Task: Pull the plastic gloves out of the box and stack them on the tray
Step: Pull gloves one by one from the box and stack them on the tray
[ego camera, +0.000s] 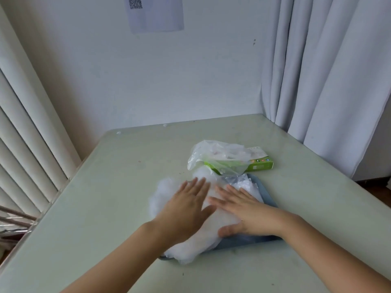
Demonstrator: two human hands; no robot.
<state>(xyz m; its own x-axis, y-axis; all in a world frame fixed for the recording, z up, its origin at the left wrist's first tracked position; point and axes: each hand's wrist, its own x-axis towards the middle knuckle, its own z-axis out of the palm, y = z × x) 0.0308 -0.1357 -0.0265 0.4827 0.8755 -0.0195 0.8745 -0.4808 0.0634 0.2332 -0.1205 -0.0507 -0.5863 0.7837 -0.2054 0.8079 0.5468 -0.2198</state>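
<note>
A heap of clear plastic gloves (190, 244) lies on a blue tray (239, 242) in the middle of the table and spills over its left and front edges. My left hand (186, 206) presses flat on the left of the heap, fingers spread. My right hand (243, 208) lies flat on the right of the heap, thumb at the tray's front rim. Behind the tray lies the green and white glove box (261, 163), with crumpled clear gloves (218, 157) sticking out of its top.
The pale green table (105, 208) stands against a white wall. Grey curtains (328, 81) hang at the right, reaching the table's far right corner. Vertical blinds (27, 144) run along the left edge. A sheet of paper (156, 13) is stuck on the wall.
</note>
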